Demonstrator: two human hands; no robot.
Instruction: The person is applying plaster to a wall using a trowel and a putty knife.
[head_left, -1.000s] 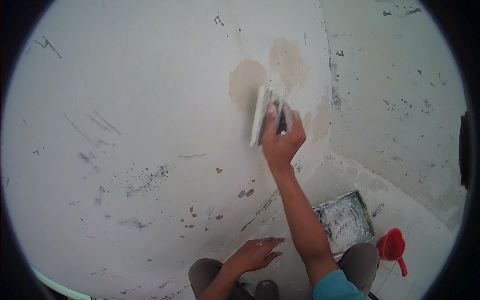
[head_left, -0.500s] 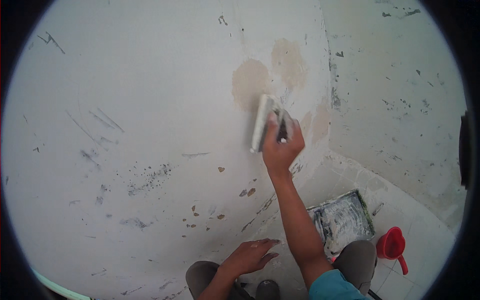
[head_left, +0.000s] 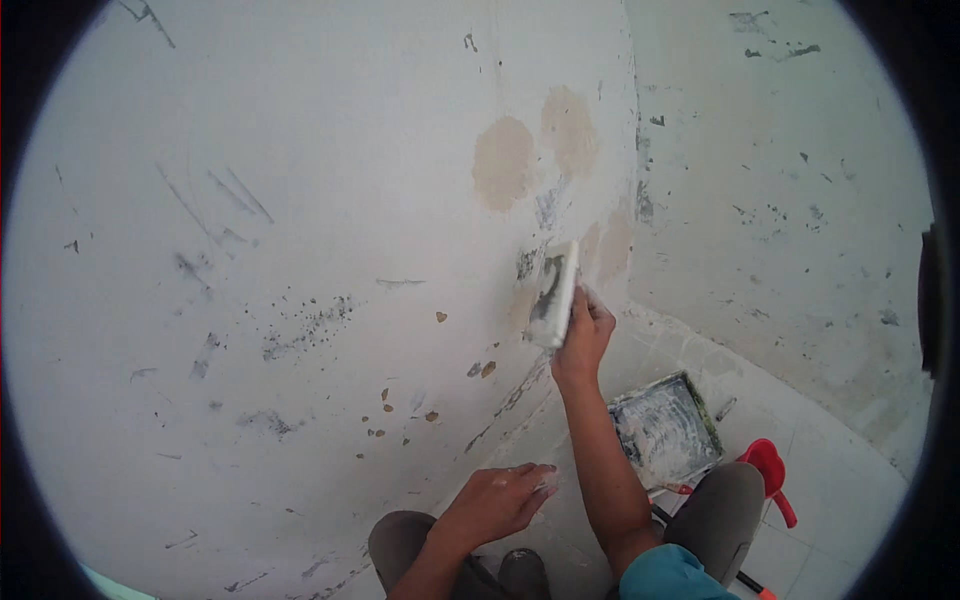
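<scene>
My right hand (head_left: 584, 340) grips a rectangular plastering trowel (head_left: 553, 295) close to the white wall (head_left: 330, 200), left of the corner. The blade is tilted, and its face shows pale edges and a dark grey smear. I cannot tell whether it touches the wall. Above it are two beige round patches (head_left: 503, 163) on the wall, with grey scuffs between them and the blade. My left hand (head_left: 495, 503) hovers by my left knee, empty, its fingers loosely stretched and whitened at the tips.
A dark square tray (head_left: 716, 440) smeared with white paste lies on the tiled floor near my right knee. Beside it is a red dipper (head_left: 764, 462) with a handle. Another scuffed wall (head_left: 780, 220) meets this one at the right. Chipped spots (head_left: 432, 416) mark the lower wall.
My right hand has brought the trowel lower and turned it, so its smeared face now shows. The left hand stays by the knee. The whole view has shifted slightly.
</scene>
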